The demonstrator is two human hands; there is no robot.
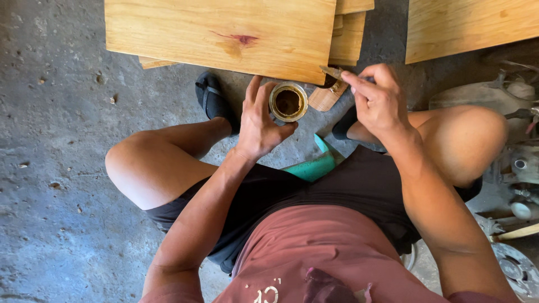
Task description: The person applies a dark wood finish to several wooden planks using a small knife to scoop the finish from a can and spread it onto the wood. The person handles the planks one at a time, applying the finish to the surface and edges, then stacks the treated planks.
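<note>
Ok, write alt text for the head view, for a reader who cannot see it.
Seen from above, a squatting person's left hand grips a small open tin of brown paste while the right hand holds a thin tool beside it. Pale wooden boards lie ahead on a grey concrete floor.

Wooden board (224, 33) cut off above

Rough grey concrete floor (62, 129) bears pale wooden boards (224, 33), a teal stool (314, 165) and scattered metal parts (519, 163)

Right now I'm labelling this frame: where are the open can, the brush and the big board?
open can (288, 102), head view, its brown contents.
brush (331, 72), head view, its metal band.
big board (219, 31), head view, bare top face.
</note>
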